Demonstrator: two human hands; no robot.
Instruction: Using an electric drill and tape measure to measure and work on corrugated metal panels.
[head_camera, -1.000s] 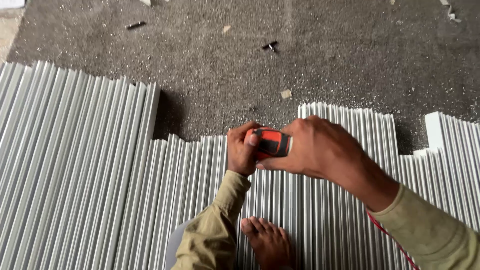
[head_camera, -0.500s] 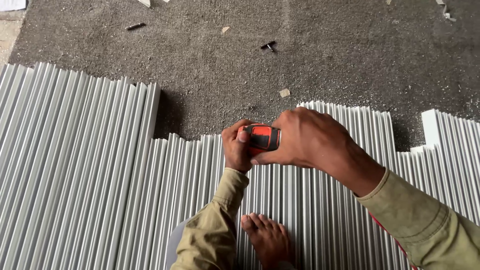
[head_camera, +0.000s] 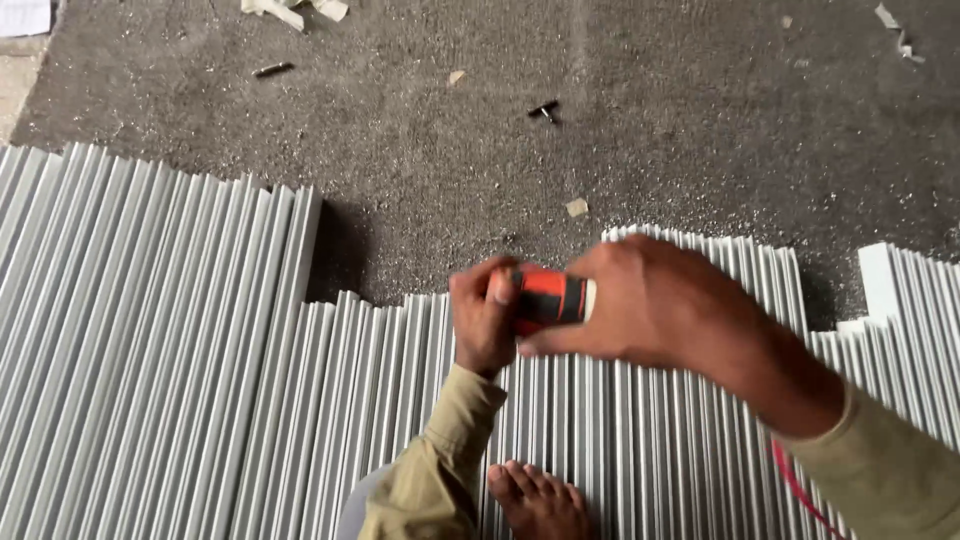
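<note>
1. Where both hands met above the white strips, a short red-and-black tool lay with its long axis running left to right.
2. Right hand: its grip was closed around the tool's right part, thumb beneath.
3. Left hand: fingers were clenched on the tool's left end.
4. White strips: these were laid side by side on the grey floor, their long axes pointing away from the person.
5. Bare foot: it rested on the strips below the hands.
</note>
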